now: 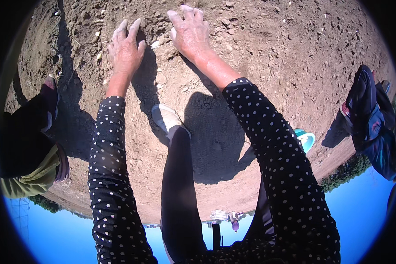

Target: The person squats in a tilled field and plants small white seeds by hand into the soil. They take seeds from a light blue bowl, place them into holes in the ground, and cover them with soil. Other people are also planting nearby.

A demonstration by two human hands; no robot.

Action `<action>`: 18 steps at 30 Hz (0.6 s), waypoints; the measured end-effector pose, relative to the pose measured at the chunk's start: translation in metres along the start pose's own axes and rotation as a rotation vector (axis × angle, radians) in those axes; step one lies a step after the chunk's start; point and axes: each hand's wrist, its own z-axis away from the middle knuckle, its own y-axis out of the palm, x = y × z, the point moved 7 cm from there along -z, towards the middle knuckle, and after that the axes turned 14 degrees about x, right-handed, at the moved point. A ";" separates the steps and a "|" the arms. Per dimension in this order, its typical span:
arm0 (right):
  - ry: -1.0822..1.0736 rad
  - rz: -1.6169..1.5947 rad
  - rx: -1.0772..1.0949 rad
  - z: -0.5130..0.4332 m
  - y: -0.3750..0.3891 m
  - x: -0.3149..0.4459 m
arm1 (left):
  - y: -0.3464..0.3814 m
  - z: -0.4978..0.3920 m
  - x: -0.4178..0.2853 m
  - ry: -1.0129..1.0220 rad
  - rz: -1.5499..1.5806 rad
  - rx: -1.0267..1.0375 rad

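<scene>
My left hand [127, 49] reaches down to loose, cloddy soil [267, 59], its dusty fingers spread apart. To its right, my right hand [193, 34] is over the soil too, back up, fingers bent and apart. Both palms are hidden, and I see nothing held in either hand. A pale, clove-like piece [155, 44] lies on the ground between the two hands. Left of my left hand are more small whitish pieces, one pale piece [99, 56] close to the wrist and another whitish piece [97, 33] farther up.
My light shoe [167, 118] stands on the soil below my hands. A turquoise bowl-like container [306, 140] shows beyond my right sleeve. One person's shoe and leg [49, 95] are close at left; another person [366, 109] is at right. A distant person [234, 221] appears at the bottom.
</scene>
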 end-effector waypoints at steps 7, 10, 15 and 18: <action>-0.131 -0.061 0.306 0.122 0.060 0.067 | 0.055 0.132 -0.031 -0.021 -0.034 0.209; -0.197 -0.044 0.390 0.172 0.068 0.075 | 0.075 0.184 -0.037 -0.015 -0.033 0.314; -0.176 -0.051 0.514 0.210 0.054 0.027 | 0.087 0.210 -0.064 0.021 -0.004 0.389; -0.045 -0.194 0.454 0.188 0.026 -0.028 | 0.076 0.171 -0.092 0.085 0.052 0.279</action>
